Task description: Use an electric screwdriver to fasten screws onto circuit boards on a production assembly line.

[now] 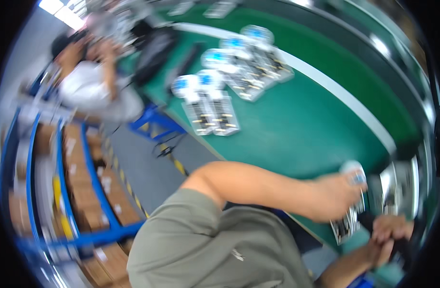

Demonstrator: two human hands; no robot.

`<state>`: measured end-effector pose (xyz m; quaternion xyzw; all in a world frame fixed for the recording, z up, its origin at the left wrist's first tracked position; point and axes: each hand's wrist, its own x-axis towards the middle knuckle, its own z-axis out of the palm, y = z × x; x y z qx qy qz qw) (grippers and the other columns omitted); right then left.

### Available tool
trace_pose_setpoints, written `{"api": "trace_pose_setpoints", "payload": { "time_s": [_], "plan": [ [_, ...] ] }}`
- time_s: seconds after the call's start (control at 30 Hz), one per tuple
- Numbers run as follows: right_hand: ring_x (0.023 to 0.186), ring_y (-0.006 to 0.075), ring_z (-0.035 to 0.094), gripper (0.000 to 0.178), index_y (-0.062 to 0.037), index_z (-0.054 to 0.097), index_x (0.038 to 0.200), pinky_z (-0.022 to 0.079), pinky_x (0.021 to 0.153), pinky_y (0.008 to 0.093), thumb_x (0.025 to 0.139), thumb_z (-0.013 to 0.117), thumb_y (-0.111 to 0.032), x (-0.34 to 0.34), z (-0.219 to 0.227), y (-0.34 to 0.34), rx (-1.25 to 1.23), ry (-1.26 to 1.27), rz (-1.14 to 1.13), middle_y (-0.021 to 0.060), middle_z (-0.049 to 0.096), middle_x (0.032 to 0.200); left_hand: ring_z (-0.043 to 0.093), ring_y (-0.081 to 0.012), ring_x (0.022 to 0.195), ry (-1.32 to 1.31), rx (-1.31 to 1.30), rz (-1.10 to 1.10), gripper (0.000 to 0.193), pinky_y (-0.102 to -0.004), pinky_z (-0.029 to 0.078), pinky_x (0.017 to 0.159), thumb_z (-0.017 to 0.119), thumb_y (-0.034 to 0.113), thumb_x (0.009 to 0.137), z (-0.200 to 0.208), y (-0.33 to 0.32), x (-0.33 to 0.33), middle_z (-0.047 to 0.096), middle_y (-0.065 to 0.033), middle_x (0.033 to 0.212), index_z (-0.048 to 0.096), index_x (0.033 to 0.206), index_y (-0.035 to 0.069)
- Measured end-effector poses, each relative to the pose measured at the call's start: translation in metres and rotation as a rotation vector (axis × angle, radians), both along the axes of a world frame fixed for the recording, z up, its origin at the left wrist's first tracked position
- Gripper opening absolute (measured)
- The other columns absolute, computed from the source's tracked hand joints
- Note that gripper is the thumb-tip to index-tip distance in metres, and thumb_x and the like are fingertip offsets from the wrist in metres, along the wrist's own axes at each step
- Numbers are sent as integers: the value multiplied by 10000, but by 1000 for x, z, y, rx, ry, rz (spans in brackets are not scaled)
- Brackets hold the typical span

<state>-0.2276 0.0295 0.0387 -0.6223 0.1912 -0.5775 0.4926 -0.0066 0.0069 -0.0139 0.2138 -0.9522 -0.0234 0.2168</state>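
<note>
Left hand [337, 197] clenched round a clear blister pack [350, 211] with a white-blue top, held at the green table's [296, 129] near right edge. Right hand [390, 235] just below, fingers curled, grip unclear through blur. More packs [229, 81] lie in rows farther up the table. Another person [90, 77] sits beyond.

A: The packet [348, 218] in the left hand [336, 196] looks like glossy clear plastic over printed card.

B: The green table [296, 129] beyond the grip looks matt and smooth; its metal rail [414, 185] beside the right hand [390, 233] shines.

A: The grey-green shirt [205, 245] behind it is soft cloth.
</note>
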Motion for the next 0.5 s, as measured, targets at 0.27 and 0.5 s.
{"api": "trace_pose_setpoints", "payload": {
  "time_s": [0.27, 0.5],
  "plan": [
    [693, 225, 579, 297, -30, 535, 1142, 501, 727, 407, 898, 649, -156, -20, 26, -64, -60, 710, 639, 122, 591, 786, 424, -297, 1061, -278, 56, 5, 209, -582, 240, 998, 633, 232, 730, 8, -3, 22, 664, -45, 1010, 736, 898, 163],
    [694, 213, 572, 238, -61, 545, 1124, 484, 720, 382, 925, 610, -174, -26, 2, -53, -121, 193, 408, 105, 592, 799, 425, -297, 1080, -227, 17, 12, 263, -585, 231, 1005, 653, 268, 697, 7, -1, 17, 662, -41, 1029, 733, 919, 152]
  ]
}}
